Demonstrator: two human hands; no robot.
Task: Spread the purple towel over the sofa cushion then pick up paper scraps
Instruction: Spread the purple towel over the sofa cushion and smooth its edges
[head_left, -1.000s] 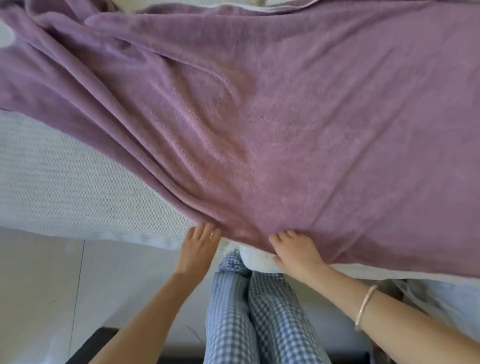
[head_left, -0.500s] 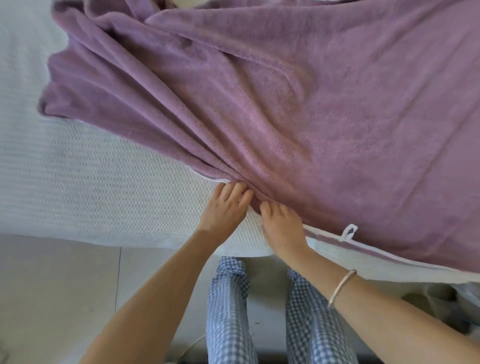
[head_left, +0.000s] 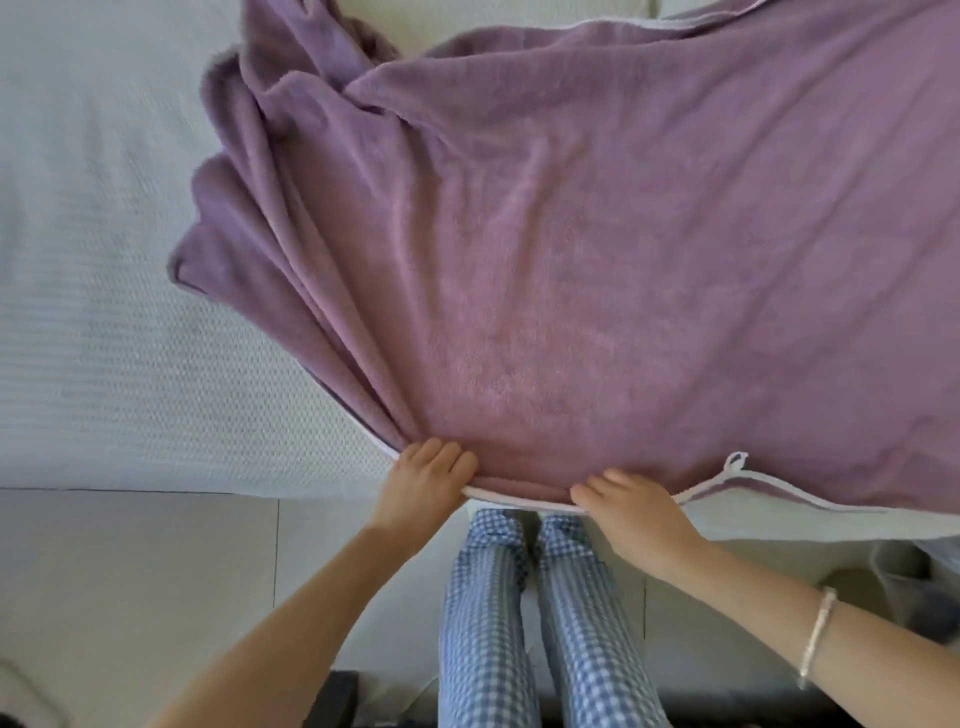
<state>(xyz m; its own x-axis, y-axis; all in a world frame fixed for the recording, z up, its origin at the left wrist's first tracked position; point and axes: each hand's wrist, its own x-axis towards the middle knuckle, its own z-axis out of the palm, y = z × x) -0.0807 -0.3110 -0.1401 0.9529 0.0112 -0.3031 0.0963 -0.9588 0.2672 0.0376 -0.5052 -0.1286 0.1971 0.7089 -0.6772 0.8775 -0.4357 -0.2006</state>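
The purple towel (head_left: 597, 249) lies over the white textured sofa cushion (head_left: 104, 338), flat on the right and bunched in folds at its left side. My left hand (head_left: 421, 483) grips the towel's near hem where the folds gather. My right hand (head_left: 634, 512) grips the same pale-edged hem a little to the right. A small white hanging loop (head_left: 735, 462) sticks up from the hem just right of my right hand. No paper scraps are in view.
The cushion's front edge runs across the lower part of the view, with pale floor tiles (head_left: 130, 582) below it. My legs in blue checked trousers (head_left: 519, 623) stand against the sofa front. A dark object (head_left: 337, 701) lies on the floor at bottom.
Both hands have drawn the towel's hem back toward the cushion's front edge and moved apart. The towel has shifted right, baring more white cushion on the left.
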